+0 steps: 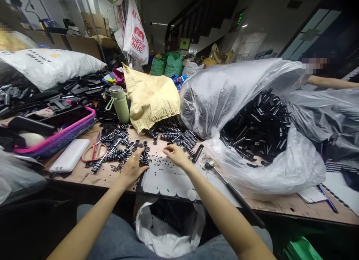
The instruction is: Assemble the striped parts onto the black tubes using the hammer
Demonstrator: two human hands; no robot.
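Note:
My left hand (132, 168) has its thumb and fingers curled round a black ribbed roller (145, 158) with pale bands, held near the front of the table. To its right, my right hand (176, 155) is closed in a pinch; whatever sits at its fingertips is too small or hidden to make out. Between and below the hands, tiny dark rings lie scattered on a white sheet (158, 179). Behind my right hand is a heap of similar ribbed rollers (188, 140). More rollers with metal rods (113, 153) and loose black discs lie left of my left hand.
Red-handled scissors (94, 152), a white power bank-like block (70, 155) and a green flask (120, 105) stand left. A black-handled tool (235, 194) and a plastic bag of black parts (263, 121) lie right. An open white sack (168, 239) sits below. Another person's arm (331, 81) reaches in.

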